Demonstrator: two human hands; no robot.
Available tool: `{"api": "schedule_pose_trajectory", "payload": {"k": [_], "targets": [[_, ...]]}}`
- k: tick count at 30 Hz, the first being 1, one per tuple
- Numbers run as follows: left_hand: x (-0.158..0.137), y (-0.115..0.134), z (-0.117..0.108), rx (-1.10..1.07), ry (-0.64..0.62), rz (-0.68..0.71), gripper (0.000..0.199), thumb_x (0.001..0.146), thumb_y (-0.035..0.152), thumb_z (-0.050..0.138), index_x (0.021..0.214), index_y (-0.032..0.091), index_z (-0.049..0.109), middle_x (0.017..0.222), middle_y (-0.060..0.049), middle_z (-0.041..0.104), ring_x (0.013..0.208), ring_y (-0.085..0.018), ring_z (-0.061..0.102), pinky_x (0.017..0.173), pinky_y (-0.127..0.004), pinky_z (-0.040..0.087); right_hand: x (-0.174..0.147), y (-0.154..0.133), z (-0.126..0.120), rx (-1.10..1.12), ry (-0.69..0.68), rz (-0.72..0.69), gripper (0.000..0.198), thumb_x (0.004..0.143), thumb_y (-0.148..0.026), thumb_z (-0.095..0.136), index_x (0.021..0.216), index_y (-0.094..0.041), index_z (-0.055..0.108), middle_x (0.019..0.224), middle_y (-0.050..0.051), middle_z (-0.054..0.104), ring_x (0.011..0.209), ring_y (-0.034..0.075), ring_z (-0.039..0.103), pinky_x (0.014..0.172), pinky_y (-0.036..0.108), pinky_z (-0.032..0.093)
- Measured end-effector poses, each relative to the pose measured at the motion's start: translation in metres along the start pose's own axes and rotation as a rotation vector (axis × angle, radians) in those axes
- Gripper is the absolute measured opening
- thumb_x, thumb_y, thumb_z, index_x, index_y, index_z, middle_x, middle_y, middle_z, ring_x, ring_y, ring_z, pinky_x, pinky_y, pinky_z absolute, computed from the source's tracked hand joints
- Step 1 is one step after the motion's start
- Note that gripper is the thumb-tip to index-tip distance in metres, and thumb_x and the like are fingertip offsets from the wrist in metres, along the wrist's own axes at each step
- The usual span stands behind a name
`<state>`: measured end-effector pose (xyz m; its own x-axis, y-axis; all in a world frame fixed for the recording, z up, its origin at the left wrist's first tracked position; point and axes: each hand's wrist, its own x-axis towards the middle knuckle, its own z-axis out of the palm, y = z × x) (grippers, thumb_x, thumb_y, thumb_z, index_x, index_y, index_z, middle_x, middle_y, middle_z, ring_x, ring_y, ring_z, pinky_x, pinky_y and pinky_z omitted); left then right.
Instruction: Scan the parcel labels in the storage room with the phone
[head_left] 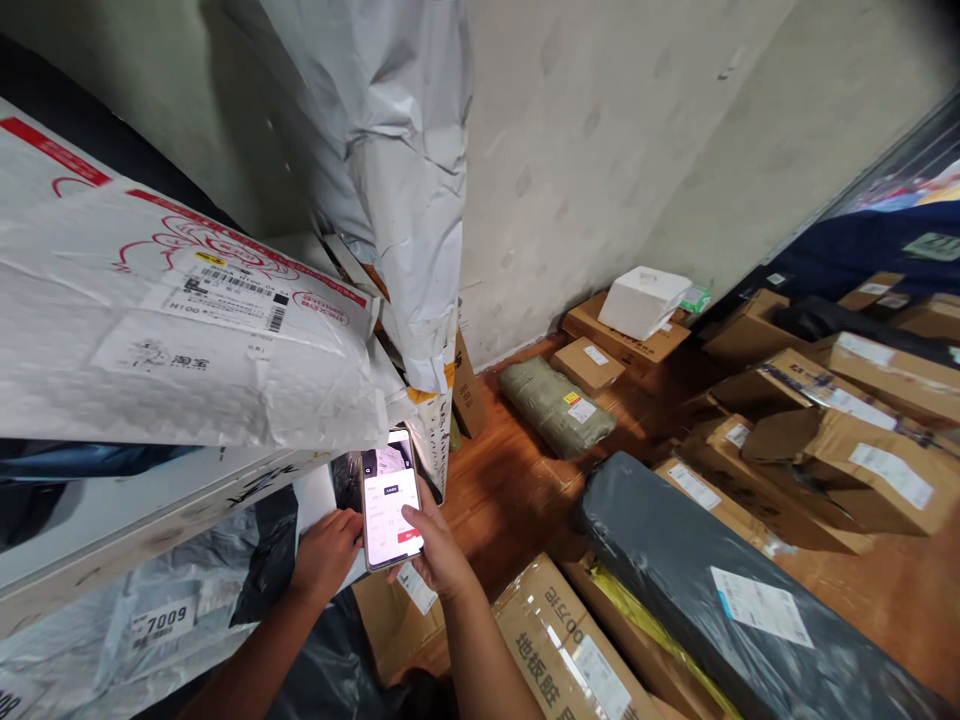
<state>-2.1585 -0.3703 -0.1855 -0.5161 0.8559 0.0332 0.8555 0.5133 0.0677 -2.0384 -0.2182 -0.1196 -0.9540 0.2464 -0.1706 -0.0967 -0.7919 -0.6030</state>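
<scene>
Your right hand (pixel 439 555) gripped the lit white-screened smartphone (pixel 388 500), thumb on screen; your left hand (pixel 326 552) cupped its edge, beneath the white "H100" plastic mailer (pixel 187 320), near grey bag "7009" (pixel 161 620); bare wooden floor (pixel 510 490) rightward.

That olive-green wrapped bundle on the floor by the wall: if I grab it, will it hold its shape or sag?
The olive-green bundle would probably sag: its wrap is creased and its ends are rounded, which suggests soft contents. The film looks smooth, so it may be slippery. Lying flat on the wooden floor, it seems unlikely to roll.
</scene>
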Motion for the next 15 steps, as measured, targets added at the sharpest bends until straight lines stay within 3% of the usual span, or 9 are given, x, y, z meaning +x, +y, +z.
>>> {"api": "schedule_pose_trajectory", "payload": {"k": [9, 15], "targets": [[0.003, 0.007, -0.012, 0.041, -0.058, -0.015, 0.019, 0.082, 0.01, 0.047, 0.08, 0.015, 0.065, 0.082, -0.007, 0.065, 0.082, -0.024, 0.059, 0.076, -0.038, 0.046, 0.0, 0.002, -0.001, 0.033, -0.01, 0.023, 0.071, 0.071, -0.036, 0.067, 0.133, -0.026, 0.035, 0.114, 0.005, 0.064, 0.092, 0.022, 0.064, 0.049, 0.022, 0.051], [0.003, 0.006, -0.01, 0.049, -0.058, -0.01, 0.019, 0.082, 0.01, 0.048, 0.081, 0.015, 0.066, 0.082, -0.008, 0.066, 0.083, -0.026, 0.06, 0.076, -0.04, 0.047, 0.002, 0.003, -0.002, 0.021, -0.031, 0.031, 0.072, 0.073, -0.035, 0.065, 0.135, -0.028, 0.031, 0.114, 0.006, 0.064, 0.083, 0.021, 0.066, 0.036, 0.016, 0.041]]}}
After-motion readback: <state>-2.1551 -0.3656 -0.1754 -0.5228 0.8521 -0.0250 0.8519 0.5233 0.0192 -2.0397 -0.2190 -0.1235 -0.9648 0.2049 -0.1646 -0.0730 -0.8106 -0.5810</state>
